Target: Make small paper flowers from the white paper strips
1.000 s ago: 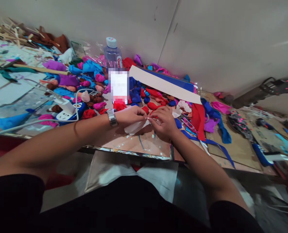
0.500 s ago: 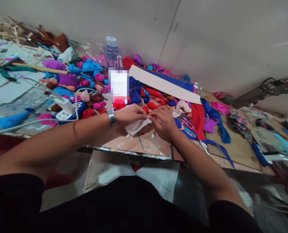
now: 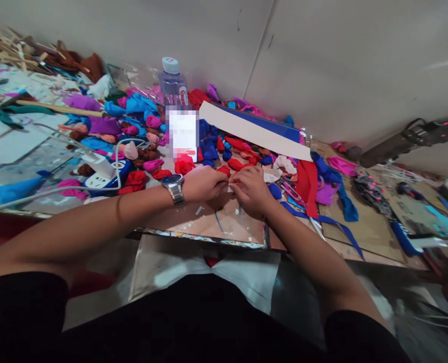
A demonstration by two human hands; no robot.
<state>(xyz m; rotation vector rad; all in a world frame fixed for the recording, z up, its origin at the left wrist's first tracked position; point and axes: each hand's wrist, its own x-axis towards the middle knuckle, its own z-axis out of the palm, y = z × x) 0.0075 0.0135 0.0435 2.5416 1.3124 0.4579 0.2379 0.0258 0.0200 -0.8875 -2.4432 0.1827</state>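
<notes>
My left hand (image 3: 204, 184), with a metal watch (image 3: 174, 188) on its wrist, is closed with the fingertips pinched. It meets my right hand (image 3: 251, 187) over the front of the table. The right fingers are bent and pressed together at the same spot. Between the fingertips only a sliver of a white strip (image 3: 230, 188) shows, which looks like thin crepe paper; the rest is hidden by the hands. Red crumpled pieces (image 3: 240, 164) lie just behind the fingers.
A phone (image 3: 183, 133) leans against a clear bottle (image 3: 173, 83). On the left sit a power strip (image 3: 105, 177) with a white cable and green-handled pliers (image 3: 30, 108). A long cream strip (image 3: 254, 132) lies behind the hands. Colourful crumpled bits cover much of the table.
The white strip hung out below the fingers before; now it is almost hidden. My left hand has turned over, its back and the watch face more towards me. The right hand has barely moved.
</notes>
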